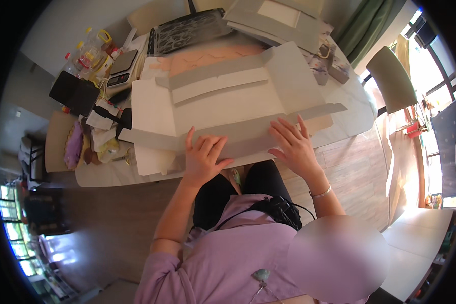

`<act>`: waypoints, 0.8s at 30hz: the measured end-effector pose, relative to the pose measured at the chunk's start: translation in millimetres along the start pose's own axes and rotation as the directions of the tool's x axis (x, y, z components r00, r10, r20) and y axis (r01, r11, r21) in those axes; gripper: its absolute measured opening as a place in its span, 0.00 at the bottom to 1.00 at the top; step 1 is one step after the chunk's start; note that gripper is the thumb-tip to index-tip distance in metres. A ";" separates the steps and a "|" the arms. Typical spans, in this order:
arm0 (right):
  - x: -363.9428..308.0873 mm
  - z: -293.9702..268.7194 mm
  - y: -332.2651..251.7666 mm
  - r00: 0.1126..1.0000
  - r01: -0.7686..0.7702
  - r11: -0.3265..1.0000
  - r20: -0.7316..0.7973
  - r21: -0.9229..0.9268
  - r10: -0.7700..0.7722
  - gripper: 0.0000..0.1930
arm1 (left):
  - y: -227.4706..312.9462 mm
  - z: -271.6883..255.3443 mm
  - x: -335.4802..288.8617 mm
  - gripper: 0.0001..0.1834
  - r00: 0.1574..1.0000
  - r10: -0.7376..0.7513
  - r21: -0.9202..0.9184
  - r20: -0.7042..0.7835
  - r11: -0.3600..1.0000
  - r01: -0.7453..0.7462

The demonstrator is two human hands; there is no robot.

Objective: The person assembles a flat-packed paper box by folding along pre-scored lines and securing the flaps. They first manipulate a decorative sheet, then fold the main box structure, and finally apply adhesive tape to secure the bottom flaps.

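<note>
A large cardboard box blank (228, 107), white inside with grey strips, lies partly folded on the table before me. Both my hands rest on its long near flap (248, 133). My left hand (203, 156) sits left of the flap's middle, fingers spread and slightly bent, thumb pointing right along the lower edge. To the right, my right hand (293, 144) lies with fingers stretched apart over the flap and its thumb toward the left. Neither hand is closed round the card. A raised grey-white strip (220, 90) runs along the far part of the blank.
The pale table (347, 119) also bears a kitchen scale (120, 71), plastic bottles (88, 53), a black phone-like panel (75, 93), a dark patterned sheet (187, 33) and stacked grey boxes (273, 20). Chairs (391, 78) stand around it.
</note>
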State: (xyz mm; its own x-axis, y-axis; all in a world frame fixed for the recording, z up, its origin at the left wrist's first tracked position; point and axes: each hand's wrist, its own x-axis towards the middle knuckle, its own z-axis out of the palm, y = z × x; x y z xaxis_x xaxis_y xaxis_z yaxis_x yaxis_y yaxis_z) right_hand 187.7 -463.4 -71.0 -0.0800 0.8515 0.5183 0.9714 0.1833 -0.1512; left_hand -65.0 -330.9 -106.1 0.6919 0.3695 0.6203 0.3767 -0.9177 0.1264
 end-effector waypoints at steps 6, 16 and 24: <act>-0.1 8.6 2.3 0.996 0.054 0.998 -0.076 0.025 -0.052 0.21 | 5.9 4.0 -7.4 0.29 0.997 0.029 0.020 -0.077 0.999 -0.027; 4.0 4.6 9.5 0.985 0.168 0.977 -0.054 0.134 -0.162 0.13 | 8.8 10.5 -17.9 0.18 0.961 0.118 0.105 -0.252 0.990 -0.094; 5.6 -7.3 7.3 0.988 0.152 0.983 0.000 0.106 -0.153 0.15 | 15.8 8.5 -20.6 0.14 0.947 0.125 0.134 -0.295 0.987 -0.089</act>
State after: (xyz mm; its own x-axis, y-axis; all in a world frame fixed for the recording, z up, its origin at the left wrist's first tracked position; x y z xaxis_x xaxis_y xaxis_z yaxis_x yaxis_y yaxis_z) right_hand 195.9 -460.9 -63.1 -0.2274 0.8134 0.5355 0.9187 0.3615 -0.1589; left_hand -68.0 -351.8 -123.5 0.5206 0.1920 0.8319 0.3927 -0.9190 -0.0336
